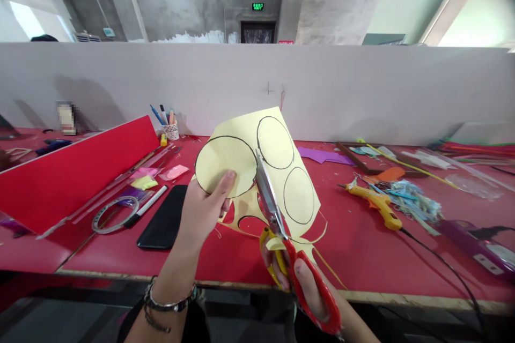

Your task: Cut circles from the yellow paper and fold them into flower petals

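My left hand (207, 201) pinches a pale yellow sheet of paper (303, 171) by its left part, thumb on top of a large drawn circle. More black-outlined circles are drawn on the right half of the sheet. My right hand (309, 289) grips scissors (277, 220) with one red and one yellow handle. Their blades point up and away, lying along the right edge of the large circle, with the tip near its outline. A cut-out gap and loose paper strips hang below. The lower blade is partly hidden by the paper.
On the left lie a black phone (163, 220), a white marker (147, 206), a tape roll (115, 214) and a red board (80, 171). A pen cup (171, 129) stands behind. On the right are a yellow glue gun (374, 203) with its cord, yarn (414, 198) and purple paper (325, 155).
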Tool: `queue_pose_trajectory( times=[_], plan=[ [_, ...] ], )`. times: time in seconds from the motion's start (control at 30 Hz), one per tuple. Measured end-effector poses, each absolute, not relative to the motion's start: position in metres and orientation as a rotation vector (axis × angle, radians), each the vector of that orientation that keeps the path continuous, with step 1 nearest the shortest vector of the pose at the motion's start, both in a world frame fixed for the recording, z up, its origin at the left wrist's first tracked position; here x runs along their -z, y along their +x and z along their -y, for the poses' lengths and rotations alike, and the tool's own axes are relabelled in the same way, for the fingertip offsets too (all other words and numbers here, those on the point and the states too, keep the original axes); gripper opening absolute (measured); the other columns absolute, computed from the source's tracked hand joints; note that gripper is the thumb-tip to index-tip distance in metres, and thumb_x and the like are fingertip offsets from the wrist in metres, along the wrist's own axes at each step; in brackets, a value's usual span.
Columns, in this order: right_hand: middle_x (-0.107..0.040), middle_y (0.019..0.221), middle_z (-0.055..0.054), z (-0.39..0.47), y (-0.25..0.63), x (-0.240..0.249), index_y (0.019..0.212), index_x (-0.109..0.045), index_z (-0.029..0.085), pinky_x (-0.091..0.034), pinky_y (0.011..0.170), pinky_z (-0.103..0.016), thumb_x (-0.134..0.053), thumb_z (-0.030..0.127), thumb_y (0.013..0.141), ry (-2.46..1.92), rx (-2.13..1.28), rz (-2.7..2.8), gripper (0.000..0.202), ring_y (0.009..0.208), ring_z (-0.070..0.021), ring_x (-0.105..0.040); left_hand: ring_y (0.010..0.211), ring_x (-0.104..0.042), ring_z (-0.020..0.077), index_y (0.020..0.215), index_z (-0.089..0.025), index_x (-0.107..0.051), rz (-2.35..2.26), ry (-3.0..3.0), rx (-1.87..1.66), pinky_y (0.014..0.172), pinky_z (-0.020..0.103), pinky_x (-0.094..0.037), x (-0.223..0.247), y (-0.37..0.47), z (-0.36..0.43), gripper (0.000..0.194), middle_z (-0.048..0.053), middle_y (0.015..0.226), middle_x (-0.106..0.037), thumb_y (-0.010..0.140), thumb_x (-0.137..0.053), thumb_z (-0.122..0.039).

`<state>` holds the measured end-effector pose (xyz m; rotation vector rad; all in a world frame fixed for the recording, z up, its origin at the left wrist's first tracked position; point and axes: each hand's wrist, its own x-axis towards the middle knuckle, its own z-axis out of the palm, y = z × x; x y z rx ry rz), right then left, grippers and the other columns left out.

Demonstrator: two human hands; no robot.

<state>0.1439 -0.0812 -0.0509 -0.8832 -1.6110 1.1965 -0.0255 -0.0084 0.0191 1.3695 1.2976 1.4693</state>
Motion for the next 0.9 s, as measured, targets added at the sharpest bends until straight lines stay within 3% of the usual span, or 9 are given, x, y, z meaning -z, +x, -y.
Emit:
queue_pose_trajectory(
  times=[0.27,0.9],
  plan=[
    [-0.036,0.052,0.004,0.079,0.141,0.068,0.078,-0.052,0.02,-0.034,0.048,-0.027,-0.024,0.07,0.085,-0.922,-1.282,1.513,0.058,0.045,-0.0112,-0.033,0.029,-0.032,0.004,0.055,-0.017,-0.052,-1.306,1.447,-1.387,0.029,0.014,-0.025,-0.017,-0.026,0.01,0.034,-0.007,0.034,-0.038,0.074,-0.062,-0.044],
    [-0.034,0.048,0.006,0.079,0.139,0.076,0.068,-0.047,0.019,-0.03,0.042,-0.025,-0.024,0.072,0.083,-0.986,-1.34,1.415,0.06,0.039,-0.0083,-0.029,0.03,-0.032,0.0045,0.053,-0.018,-0.05,-1.304,1.464,-1.363,0.033,0.015,-0.026,-0.017,-0.026,0.006,0.036,-0.008,0.032,-0.036,0.076,-0.058,-0.045]
  ],
)
